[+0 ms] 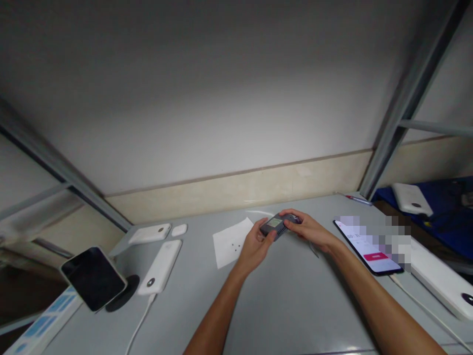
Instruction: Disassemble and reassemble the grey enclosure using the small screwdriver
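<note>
Above the grey tabletop, a small dark grey box-shaped device point(281, 228) with a pale rectangular label or screen and slots along one side is held between both hands. My left hand point(254, 249) closes on its near left end, thumb along the edge. On the far right end, the fingers of my right hand point(305, 227) grip it, covering part of that end. A white sheet of paper point(223, 244) lies just left of the device, with several tiny dark pieces point(235, 245) on it, perhaps screws. Below my right wrist shows a thin grey object point(313, 250), partly hidden.
White power banks point(162, 266) point(150, 233) and a small white case point(180, 230) sit to the left, near a phone point(94, 278) on a stand. At right lie a lit phone point(364, 246), a long white power bank point(439, 276) and a pen point(358, 199). Cables run to the near edge.
</note>
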Demonstrator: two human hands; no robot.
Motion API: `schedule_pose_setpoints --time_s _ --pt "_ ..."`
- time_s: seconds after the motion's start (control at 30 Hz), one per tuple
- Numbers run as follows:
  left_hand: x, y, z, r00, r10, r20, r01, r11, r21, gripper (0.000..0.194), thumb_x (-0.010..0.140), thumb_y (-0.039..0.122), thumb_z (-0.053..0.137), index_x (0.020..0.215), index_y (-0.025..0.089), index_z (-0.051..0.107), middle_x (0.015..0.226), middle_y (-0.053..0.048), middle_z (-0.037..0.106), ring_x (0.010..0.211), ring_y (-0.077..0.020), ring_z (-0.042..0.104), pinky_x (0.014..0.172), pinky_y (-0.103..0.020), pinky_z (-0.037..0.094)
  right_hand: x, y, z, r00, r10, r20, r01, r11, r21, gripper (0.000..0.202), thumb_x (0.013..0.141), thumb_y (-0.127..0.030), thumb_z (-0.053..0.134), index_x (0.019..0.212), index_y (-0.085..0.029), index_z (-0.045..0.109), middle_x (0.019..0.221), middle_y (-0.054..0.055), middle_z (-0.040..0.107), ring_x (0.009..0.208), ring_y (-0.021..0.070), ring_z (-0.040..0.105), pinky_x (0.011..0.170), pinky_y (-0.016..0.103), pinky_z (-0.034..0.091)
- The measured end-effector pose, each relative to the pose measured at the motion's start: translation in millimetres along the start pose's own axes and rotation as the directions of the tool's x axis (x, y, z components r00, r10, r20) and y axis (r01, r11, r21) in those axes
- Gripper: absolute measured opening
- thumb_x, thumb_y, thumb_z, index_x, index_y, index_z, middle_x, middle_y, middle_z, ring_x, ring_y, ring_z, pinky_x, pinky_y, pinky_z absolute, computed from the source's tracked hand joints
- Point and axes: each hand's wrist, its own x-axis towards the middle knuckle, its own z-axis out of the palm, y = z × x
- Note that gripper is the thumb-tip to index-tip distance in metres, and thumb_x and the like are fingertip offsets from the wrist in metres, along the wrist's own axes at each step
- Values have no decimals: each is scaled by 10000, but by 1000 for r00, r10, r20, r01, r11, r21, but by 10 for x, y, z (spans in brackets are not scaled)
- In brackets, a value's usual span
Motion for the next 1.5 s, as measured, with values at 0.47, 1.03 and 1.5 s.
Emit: schedule_pose_setpoints --time_s 0.47,1.03,1.5 --pt "-92 37 147 991 134 -25 -117 933 340 247 837 284 767 1073 237 713 1023 -33 772 912 -225 697 876 -351 555 -3 80 -185 945 318 74 -307 943 -130 570 810 -750 662 804 -182 628 509 -86 380 430 63 206 419 251 92" --pt "-119 -4 324 996 -7 -92 22 985 172 223 760 226 825 908 221 658 908 -31 748 870 -217 687 842 -338 527 -107 -429 145 897 -245 -368 408 778 477 346 875 -570 733 1054 -280 668 728 -21 499 635 151 497 601 296 449" --pt "-178 30 404 998 -21 -52 31 980 199 244 733 260 870 882 227 679 882 -20 754 859 -229 680 824 -341 504 -90 -357 365 940 -224 -256 334 753 567 334 824 -549 810 923 -271 653 672 -45 322 584 121 292 506 227 339"
